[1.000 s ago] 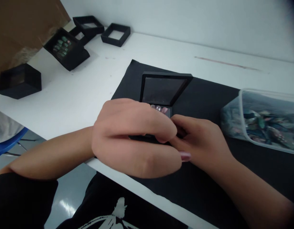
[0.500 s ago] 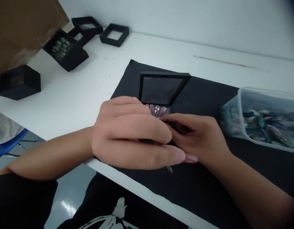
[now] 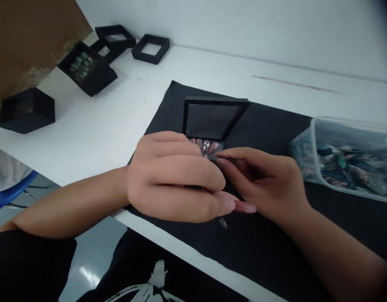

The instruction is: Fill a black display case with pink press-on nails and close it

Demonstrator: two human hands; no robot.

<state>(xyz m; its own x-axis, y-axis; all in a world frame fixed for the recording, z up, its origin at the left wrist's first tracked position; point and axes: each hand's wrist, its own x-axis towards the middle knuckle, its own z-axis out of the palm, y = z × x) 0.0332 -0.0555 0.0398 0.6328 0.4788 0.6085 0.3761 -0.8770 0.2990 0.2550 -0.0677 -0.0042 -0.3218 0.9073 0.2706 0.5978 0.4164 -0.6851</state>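
Note:
My left hand (image 3: 177, 180) reaches across the black mat with its fingers closed, and a long glossy pink false nail (image 3: 246, 207) sticks out at its fingertips. Behind it stands a black display case (image 3: 216, 100), its lid raised, with a clear window in the lid. Several pinkish false nails (image 3: 206, 145), one with white star shapes, lie in the case; my left hand hides the rest. My right hand (image 3: 262, 176) has thumb and forefinger together at the case's near right corner; what is between them, if anything, is unclear. A small clear nail-shaped piece (image 3: 223, 223) lies on the mat.
To the right stands a clear plastic tub (image 3: 317, 155) filled with several packed colourful items. Black display cases (image 3: 95, 75) and a black frame (image 3: 151, 48) are at the back left, another black box (image 3: 26, 110) farther left. A brown cardboard surface (image 3: 32, 37) rises behind them.
My right hand's thumb and forefinger have shifted slightly at the case corner. My left hand has moved a little, leaving more of the clear piece on the mat showing.

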